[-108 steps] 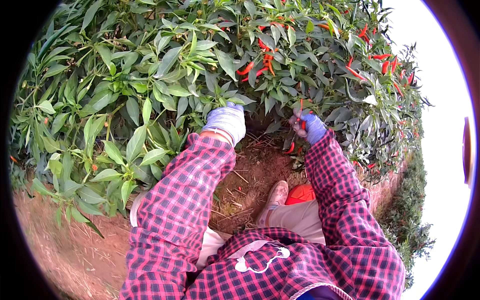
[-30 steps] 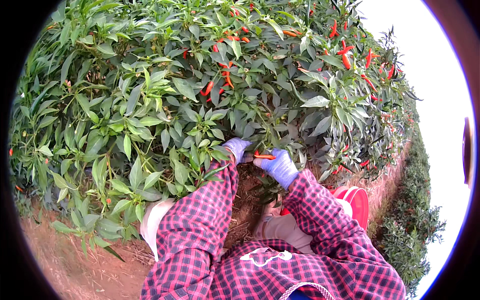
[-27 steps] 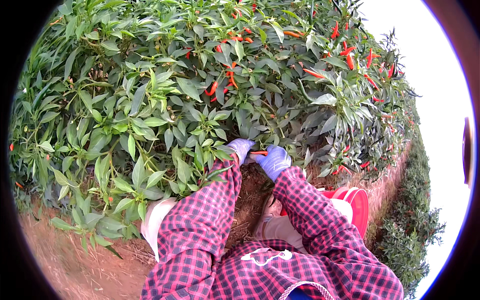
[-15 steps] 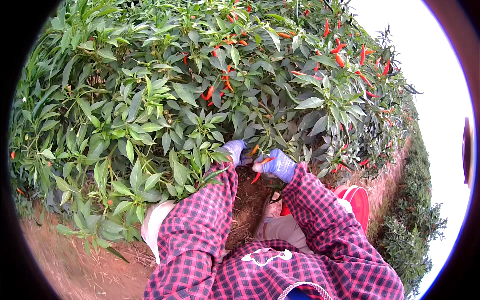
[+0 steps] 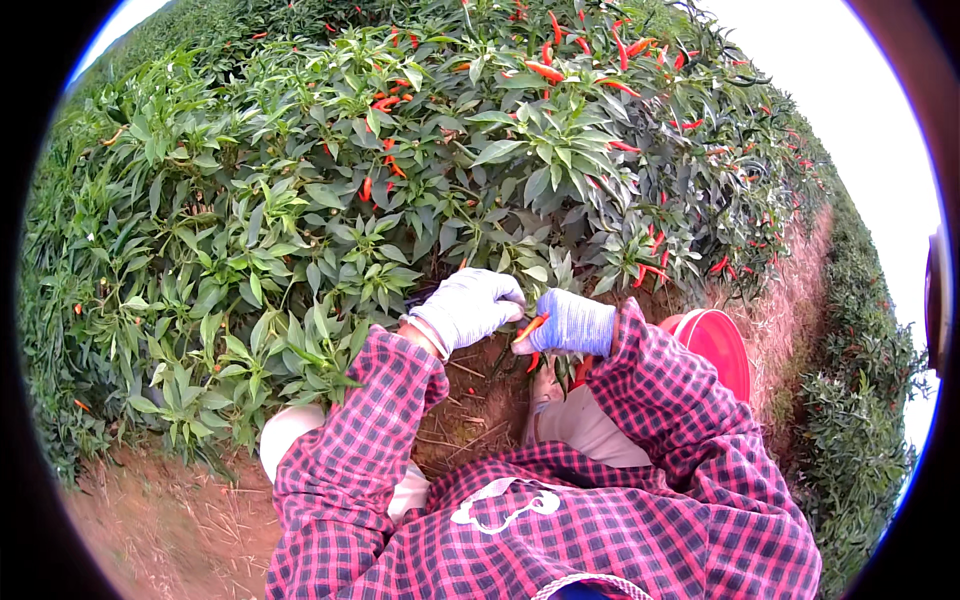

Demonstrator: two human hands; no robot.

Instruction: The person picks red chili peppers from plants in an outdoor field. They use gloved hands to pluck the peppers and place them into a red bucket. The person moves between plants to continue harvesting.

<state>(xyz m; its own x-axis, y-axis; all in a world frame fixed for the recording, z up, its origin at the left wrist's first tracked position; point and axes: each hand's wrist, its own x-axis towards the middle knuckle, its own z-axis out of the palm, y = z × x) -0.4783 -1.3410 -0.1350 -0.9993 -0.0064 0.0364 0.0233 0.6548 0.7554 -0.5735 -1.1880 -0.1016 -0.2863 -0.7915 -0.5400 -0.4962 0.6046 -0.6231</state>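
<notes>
My right hand (image 5: 574, 322), in a pale purple-white glove, is closed on chili peppers. An orange chili pepper (image 5: 531, 327) sticks out by its thumb, and a red chili pepper (image 5: 533, 361) hangs below the fist. Just to its left is my left hand (image 5: 468, 308), gloved the same way, back upward and fingers curled in. Whatever those fingers may hold is hidden. Both hands are at the lower edge of a leafy chili plant (image 5: 390, 245), which bears red and orange peppers higher up, such as a red pepper (image 5: 366, 189).
A red bucket (image 5: 712, 345) stands at the right, partly behind my right sleeve. Brown soil with dry straw (image 5: 465, 410) shows between my arms. More chili plants (image 5: 850, 430) run along the far right beyond a strip of dry ground.
My left hand has come out from under the leaves toward me and now shows its back. My right hand has shifted slightly right, still holding chili peppers. The view has tilted up a little.
</notes>
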